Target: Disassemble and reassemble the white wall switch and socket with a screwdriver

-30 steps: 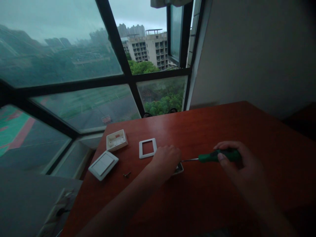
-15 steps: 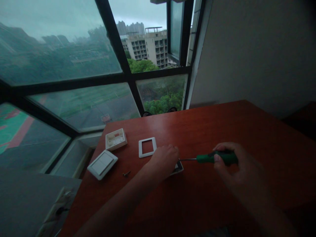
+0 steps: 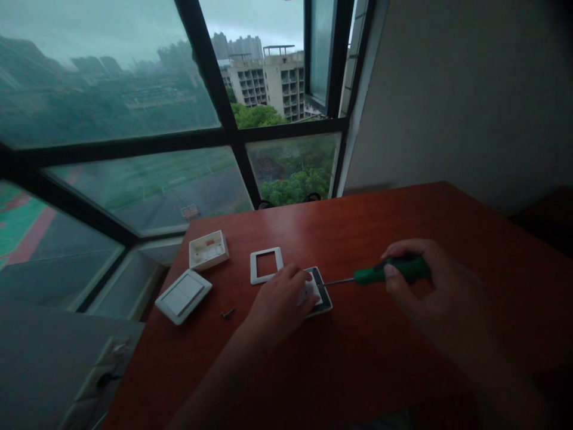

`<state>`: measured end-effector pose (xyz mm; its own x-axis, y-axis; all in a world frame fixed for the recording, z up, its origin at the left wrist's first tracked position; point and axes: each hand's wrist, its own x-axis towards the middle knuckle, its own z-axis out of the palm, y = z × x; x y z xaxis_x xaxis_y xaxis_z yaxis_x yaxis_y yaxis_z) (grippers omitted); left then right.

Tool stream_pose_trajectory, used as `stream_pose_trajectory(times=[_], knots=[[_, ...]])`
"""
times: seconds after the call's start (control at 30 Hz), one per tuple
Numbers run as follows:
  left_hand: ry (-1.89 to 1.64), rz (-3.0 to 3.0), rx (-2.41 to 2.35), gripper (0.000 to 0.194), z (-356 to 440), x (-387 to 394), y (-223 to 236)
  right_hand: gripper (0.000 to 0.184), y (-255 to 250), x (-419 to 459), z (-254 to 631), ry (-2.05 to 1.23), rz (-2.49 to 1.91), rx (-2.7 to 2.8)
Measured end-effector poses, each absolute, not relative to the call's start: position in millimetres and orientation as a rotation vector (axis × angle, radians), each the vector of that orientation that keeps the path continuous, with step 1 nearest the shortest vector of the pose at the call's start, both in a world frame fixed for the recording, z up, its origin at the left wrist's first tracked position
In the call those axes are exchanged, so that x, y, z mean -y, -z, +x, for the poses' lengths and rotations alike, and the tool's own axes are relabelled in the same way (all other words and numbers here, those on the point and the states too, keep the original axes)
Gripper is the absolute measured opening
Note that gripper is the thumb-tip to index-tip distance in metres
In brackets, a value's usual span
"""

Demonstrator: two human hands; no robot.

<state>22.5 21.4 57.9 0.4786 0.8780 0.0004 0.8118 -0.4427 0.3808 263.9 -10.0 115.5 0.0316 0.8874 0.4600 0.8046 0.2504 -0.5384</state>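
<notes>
My right hand (image 3: 416, 275) is closed round the green handle of a screwdriver (image 3: 371, 275). The screwdriver's thin metal shaft points left, and its tip meets the right edge of a wall socket (image 3: 319, 292) with a white middle and a dark frame. My left hand (image 3: 286, 295) grips this socket from the left, its fingers curled over the white part and hiding much of it. Just behind my left hand lies a white square cover frame (image 3: 253, 267). To the left, a pair of small screws (image 3: 227, 313) rests on the table.
A white wall switch (image 3: 183, 297) lies near the left edge of the reddish-brown table (image 3: 380, 227), with an open white mounting box (image 3: 209, 251) behind it. Windows (image 3: 134, 143) border the far side. Sockets with a black plug (image 3: 107, 379) sit on the low wall at left.
My left hand has shifted left and down, uncovering more of the socket's dark frame and white middle. The screwdriver has tilted slightly, its handle a little higher.
</notes>
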Motion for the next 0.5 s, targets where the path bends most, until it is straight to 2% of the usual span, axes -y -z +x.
stream_pose_trajectory(times=[0.1,0.4,0.5], knots=[[-0.328,2.355,-1.452,0.036,22.5,-16.5,-50.8,0.010,-119.8,4.7,258.6,-0.106,-1.521,1.830],[-0.415,2.318,-1.437,0.036,25.6,-15.9,-43.8,0.009,-124.3,0.6,256.0,-0.044,-1.510,1.940],[-0.475,2.295,-1.439,0.043,23.5,-15.2,-39.9,0.010,-126.7,0.7,256.2,-0.038,-1.509,1.962]])
